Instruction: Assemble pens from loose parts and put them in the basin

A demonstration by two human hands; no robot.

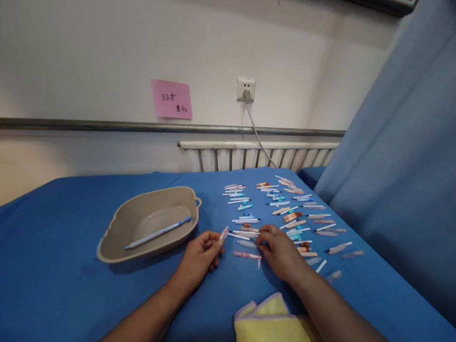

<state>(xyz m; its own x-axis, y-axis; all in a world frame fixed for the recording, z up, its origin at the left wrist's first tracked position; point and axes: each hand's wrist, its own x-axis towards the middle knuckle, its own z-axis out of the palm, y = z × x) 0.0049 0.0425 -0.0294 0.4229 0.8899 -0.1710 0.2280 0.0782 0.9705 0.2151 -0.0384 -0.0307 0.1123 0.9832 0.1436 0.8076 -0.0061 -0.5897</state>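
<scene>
My left hand is closed in a pinch on a clear pen barrel with pink-red markings, its tip pointing up and away. To the right, my right hand reaches down among loose pen parts, thumb and fingers drawn together near a translucent pen barrel. Whatever its fingertips hold is hidden. Below them lies a pink patterned pen barrel. White refill sticks with dark tips lie between both hands. Left of my left hand, a beige basin holds one light-blue pen.
Rows of barrels, caps and refills spread over the blue cloth to the right, including an orange-brown patterned piece. A folded yellow cloth lies at the front. Behind are a bed rail and plugged cable; a blue curtain hangs right.
</scene>
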